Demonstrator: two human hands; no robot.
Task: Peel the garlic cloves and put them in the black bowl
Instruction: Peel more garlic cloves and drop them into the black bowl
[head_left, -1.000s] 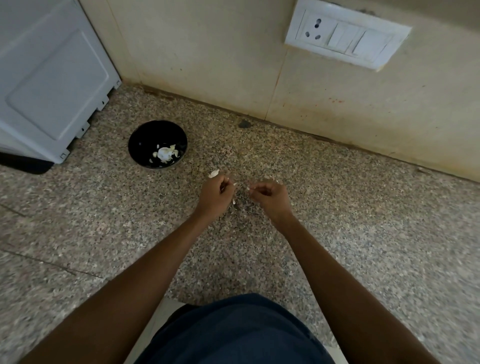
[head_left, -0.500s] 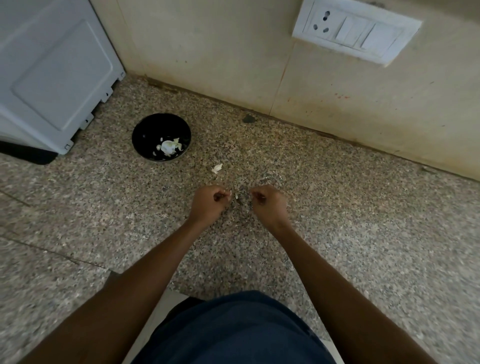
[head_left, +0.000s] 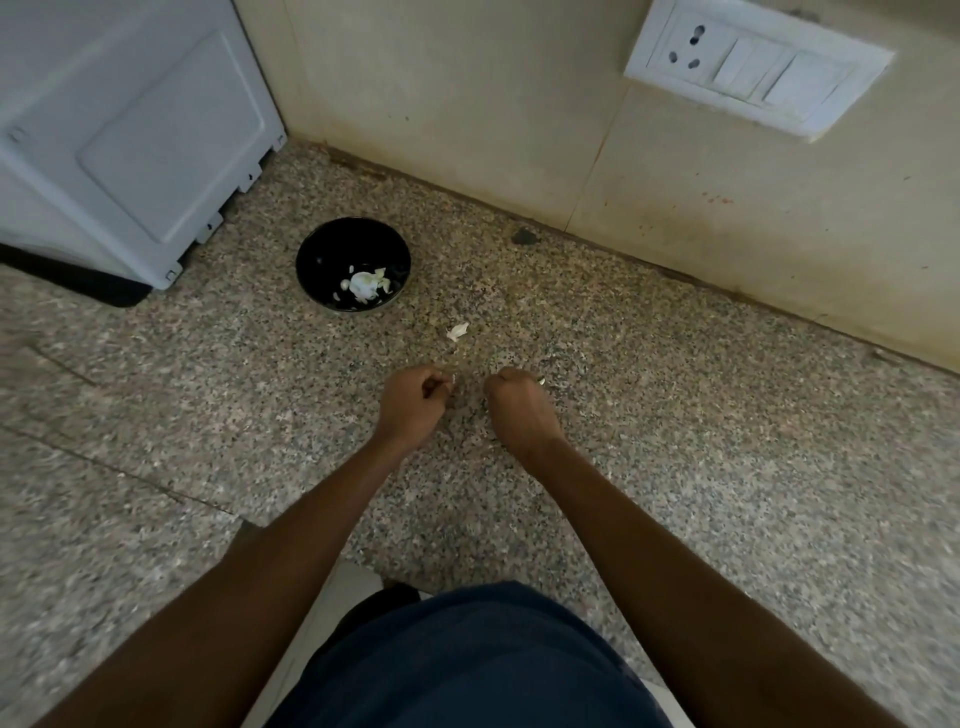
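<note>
Though near hands (head_left: 410, 400), bowl (head_left: 317, 254) w/ garlic (head_left: 363, 283).

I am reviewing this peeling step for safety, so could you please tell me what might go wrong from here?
1. Both the left hand and the right hand work over bare counter, away from the black bowl; a clove slipping from the grip would likely land on the speckled stone, where small pale bits are hard to spot.
2. A white scrap already lies outside the bowl, so more bits may scatter.
</note>
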